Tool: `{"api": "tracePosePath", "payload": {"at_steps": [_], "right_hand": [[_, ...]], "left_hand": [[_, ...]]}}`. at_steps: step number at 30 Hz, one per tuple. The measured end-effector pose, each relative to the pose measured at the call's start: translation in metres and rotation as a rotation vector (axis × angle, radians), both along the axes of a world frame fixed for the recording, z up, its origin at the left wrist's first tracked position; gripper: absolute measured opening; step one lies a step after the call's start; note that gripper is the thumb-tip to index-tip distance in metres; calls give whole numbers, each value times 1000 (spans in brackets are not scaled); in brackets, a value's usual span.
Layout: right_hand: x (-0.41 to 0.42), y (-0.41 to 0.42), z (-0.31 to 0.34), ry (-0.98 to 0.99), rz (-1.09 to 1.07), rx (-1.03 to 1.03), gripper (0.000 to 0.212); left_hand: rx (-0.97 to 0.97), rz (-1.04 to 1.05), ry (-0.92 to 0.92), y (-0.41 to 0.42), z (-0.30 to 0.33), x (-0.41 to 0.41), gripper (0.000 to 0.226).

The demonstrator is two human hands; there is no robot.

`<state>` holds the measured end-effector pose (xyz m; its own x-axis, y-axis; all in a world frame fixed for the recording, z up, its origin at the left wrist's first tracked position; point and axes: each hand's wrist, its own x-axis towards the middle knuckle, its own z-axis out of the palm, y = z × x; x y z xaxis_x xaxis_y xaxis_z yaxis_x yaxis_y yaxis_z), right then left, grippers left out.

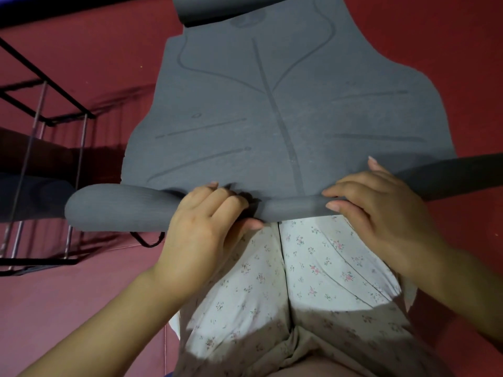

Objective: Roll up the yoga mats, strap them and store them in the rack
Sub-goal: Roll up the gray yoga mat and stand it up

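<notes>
A dark grey yoga mat [272, 104] with faint line markings lies stretched out on the red floor in front of my knees. Its near end is curled into a thin roll [117, 210] that runs from left to right. My left hand [201, 221] grips this roll left of centre, fingers curled over its top and thumb below. My right hand [381, 205] grips it right of centre, fingers wrapped over the roll. The mat's far end [217, 9] curls up at the top of the view.
A black metal rack [40, 126] stands on the left, with a rolled dark mat [24, 197] lying on a lower level. A thin black strap or cord [147, 240] lies on the red floor under the roll's left part. My knees in floral trousers [285, 281] are behind the roll.
</notes>
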<state>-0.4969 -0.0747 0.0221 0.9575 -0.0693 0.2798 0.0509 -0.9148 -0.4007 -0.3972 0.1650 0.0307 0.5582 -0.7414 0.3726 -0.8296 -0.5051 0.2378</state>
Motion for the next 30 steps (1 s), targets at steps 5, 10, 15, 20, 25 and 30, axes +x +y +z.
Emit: {"api": "tracePosePath", "payload": {"at_steps": [5,10,15,20,25,30], "right_hand": [[4,-2,-8,-43,2,30,29],[-4,-1,-9,-26,39,-36,43],[3,0,-8,-26,11,-69,49],[11,-4,1,36,47,-85,52],[20,-6,5,40,37,-57,45],[24,-5,9,27,-53,-55,40]], "left_hand": [[87,-79,52,7,1,11,51],[31,-87,99,8,1,10,38],[-22,-44,137,5,6,11,38],[25,-23,108,3,9,14,39],[85,51,119,-1,19,23,47],[64,77,152,-5,19,30,43]]}}
